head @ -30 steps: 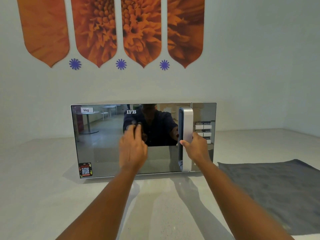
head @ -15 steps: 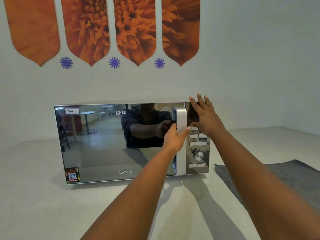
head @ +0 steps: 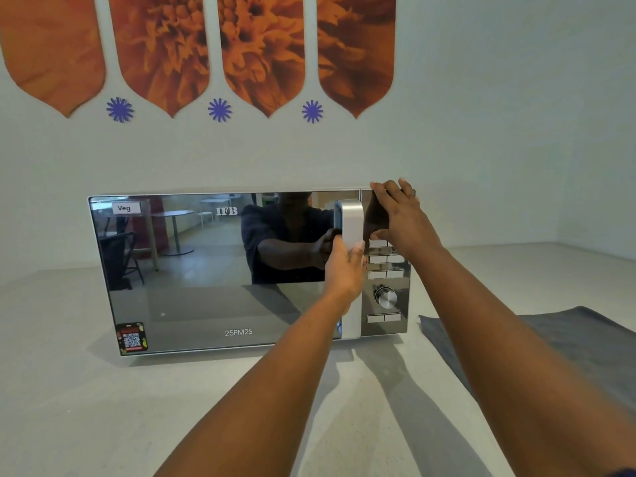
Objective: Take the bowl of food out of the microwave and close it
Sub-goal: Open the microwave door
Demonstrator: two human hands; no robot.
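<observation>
A mirror-fronted microwave (head: 192, 287) stands on the pale counter with its door shut, so the bowl of food is hidden. My left hand (head: 344, 270) is wrapped around the silver vertical door handle (head: 351, 222) at about mid height. My right hand (head: 399, 218) lies flat with spread fingers against the top of the control panel (head: 387, 297), above the buttons and the round knob. It holds nothing.
A grey cloth (head: 568, 352) lies flat on the counter (head: 103, 407) to the right of the microwave. The wall stands close behind the microwave, with orange flower panels above it.
A second ago my left hand was flat on the door and my right hand held the handle. Now the left hand holds the handle and the right rests on the control panel.
</observation>
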